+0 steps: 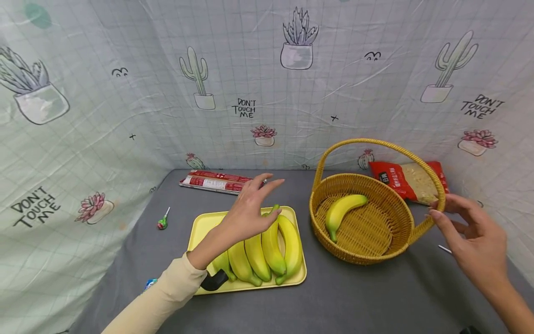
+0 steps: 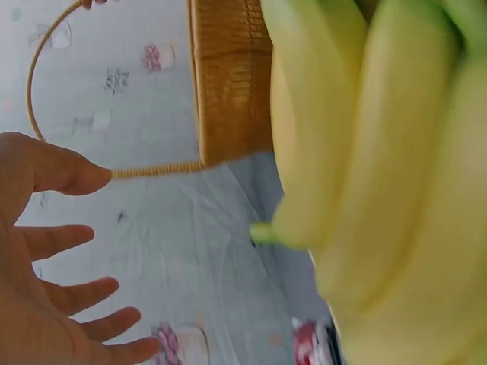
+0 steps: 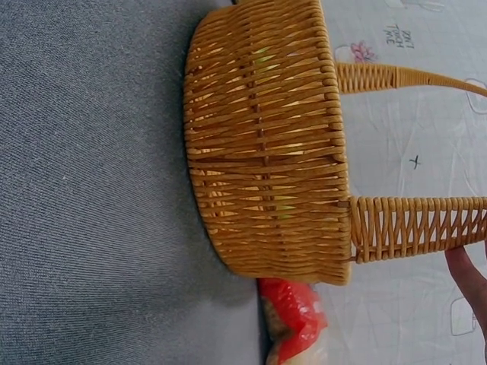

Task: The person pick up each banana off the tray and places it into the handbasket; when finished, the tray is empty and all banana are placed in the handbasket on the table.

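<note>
Above the yellow tray [image 1: 196, 232] my left hand [image 1: 250, 208] hovers with spread fingers, holding nothing. Several bananas [image 1: 271, 246] lie side by side on that tray, partly hidden by the hand and forearm. On the right, the thumb and fingers of my right hand [image 1: 475, 232] grip the handle of a wicker basket [image 1: 359, 257], which stands upright on the table. One banana [image 1: 344, 211] lies inside the basket. The right wrist view has the basket's woven side [image 3: 266, 144] close up, with a fingertip against its handle [image 3: 418, 228].
Behind the basket lies a red bag [image 1: 392, 178] with pale contents. A flat red package [image 1: 214, 181] rests behind the tray. A lollipop [image 1: 162, 223] is left of the tray, and a blue wrapper [image 1: 150, 283] sits near the left forearm. A white stick [image 1: 445, 249] shows beside the right hand.
</note>
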### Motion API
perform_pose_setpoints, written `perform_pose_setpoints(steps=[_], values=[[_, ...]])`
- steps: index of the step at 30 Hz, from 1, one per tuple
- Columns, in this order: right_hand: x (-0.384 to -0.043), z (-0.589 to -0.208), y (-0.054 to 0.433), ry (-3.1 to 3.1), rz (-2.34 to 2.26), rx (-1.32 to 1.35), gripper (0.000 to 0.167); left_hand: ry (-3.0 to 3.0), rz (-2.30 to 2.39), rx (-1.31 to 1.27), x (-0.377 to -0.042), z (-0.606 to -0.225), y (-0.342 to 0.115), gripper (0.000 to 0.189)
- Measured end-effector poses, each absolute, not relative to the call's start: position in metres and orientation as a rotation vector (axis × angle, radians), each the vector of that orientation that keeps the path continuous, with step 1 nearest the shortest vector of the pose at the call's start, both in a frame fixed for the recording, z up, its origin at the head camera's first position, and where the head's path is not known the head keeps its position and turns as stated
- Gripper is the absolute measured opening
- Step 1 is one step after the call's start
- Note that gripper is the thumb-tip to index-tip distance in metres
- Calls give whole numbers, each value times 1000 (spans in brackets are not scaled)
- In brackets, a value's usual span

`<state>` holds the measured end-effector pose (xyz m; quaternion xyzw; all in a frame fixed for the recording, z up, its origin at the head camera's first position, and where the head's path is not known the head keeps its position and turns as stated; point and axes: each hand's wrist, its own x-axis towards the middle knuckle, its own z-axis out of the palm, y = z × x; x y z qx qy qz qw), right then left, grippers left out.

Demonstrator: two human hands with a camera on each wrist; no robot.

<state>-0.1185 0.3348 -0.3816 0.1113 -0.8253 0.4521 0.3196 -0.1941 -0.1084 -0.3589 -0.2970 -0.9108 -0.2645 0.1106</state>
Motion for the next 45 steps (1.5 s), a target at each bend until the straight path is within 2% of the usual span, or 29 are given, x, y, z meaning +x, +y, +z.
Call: perform_pose_setpoints(steps=[5, 14, 45], values=[[-119, -382, 333, -2136, 1187, 334, 44, -2656, -793, -828, -192, -363, -134, 68], [-119, -382, 334, -2197, 1175, 256, 44, -2668, -802, -702, -184, -370, -171, 72], [-118, -382, 334, -2156, 1190, 292, 46, -2770, -815, -501, -159, -413, -218, 75]])
